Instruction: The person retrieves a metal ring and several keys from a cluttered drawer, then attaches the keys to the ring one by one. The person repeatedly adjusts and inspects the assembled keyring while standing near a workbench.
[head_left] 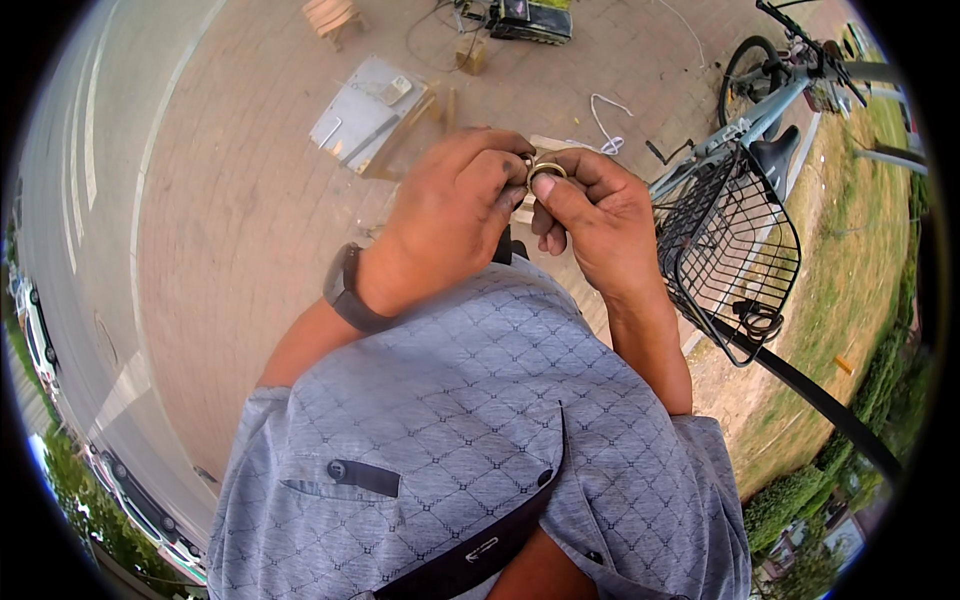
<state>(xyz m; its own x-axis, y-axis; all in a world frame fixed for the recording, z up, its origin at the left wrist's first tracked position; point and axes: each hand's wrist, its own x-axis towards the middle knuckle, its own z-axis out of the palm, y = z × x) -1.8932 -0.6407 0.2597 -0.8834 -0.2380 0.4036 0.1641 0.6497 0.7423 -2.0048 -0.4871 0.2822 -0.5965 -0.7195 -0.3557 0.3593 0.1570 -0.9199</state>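
Both forearms rise from the lower edge and meet above the chest. The left hand [455, 215], a dark band on its wrist, curls its fingers and thumb closed around one side of a small brass-coloured metal ring [545, 170]. The right hand [590, 220] pinches the ring's other side between thumb and forefinger, holding it upright over the brick paving [250, 200]. Just right of the hands stands one black wire bicycle basket [735, 250] on a pale blue bicycle [770, 100]. One grey flat panel [365, 110] lies on the paving beyond.

Both hands pinch brass ring [546, 169]; wire basket [735, 255], bicycle [770, 100] at right.
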